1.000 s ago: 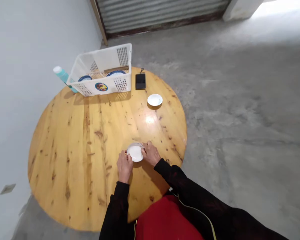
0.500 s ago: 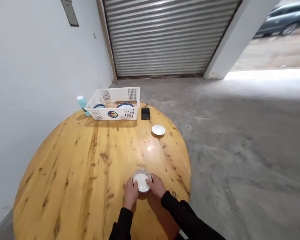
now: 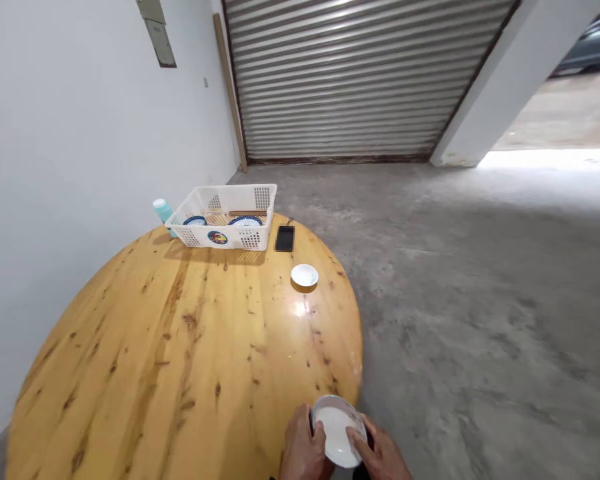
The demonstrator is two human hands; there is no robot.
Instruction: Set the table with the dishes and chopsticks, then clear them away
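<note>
A small white dish [image 3: 337, 430] is held between both my hands at the near right edge of the round wooden table [image 3: 180, 347]. My left hand [image 3: 303, 448] grips the dish's left rim with the thumb over its edge. My right hand [image 3: 380, 455] holds the right rim, thumb lying on the dish's inside. A second small white dish [image 3: 305, 275] sits on the table farther away, near the right edge.
A white plastic basket [image 3: 225, 217] with blue-rimmed bowls stands at the table's far side. A teal bottle [image 3: 163, 213] stands by its left end and a black phone [image 3: 285, 238] lies to its right. White wall at left, roller shutter behind, concrete floor at right.
The view has tilted up and swung. The dish, held in both hands, has moved from the table's near middle toward its right edge and closer to me.
</note>
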